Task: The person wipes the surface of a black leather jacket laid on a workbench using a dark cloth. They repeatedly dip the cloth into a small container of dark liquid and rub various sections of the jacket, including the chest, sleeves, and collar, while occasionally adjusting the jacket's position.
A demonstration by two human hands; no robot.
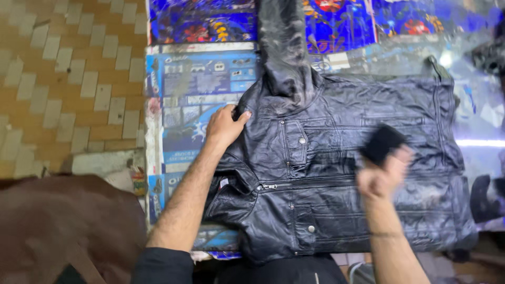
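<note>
Black leather jacket (336, 173) lies flat, front side up, on a counter (200, 84) covered with printed blue sheets, hood (284, 52) pointing to 12 o'clock.

Head view:
- Left hand (225, 126) pressed flat on the jacket shoulder near the collar, at about 9 o'clock from the jacket centre. Fingers spread and released, pinning the leather, not gripping it.
- Right hand (381, 176) over the chest panel at about 3 o'clock, fingers clenched round a small black pad (382, 142), maybe a sponge or brush. Hand is motion-blurred, so it looks mid-stroke.
- Hood and the area right of the right hand show a dull greyish film; centre panels with zip and snaps look darker and glossier.

Judgement: rubbing of the front looks partly done, centre covered, hood and right-side panels left. Back of the jacket is hidden, cannot tell.

Brown cloth (63, 226) at 8 o'clock, tiled floor (68, 79) at 10 o'clock.
</note>
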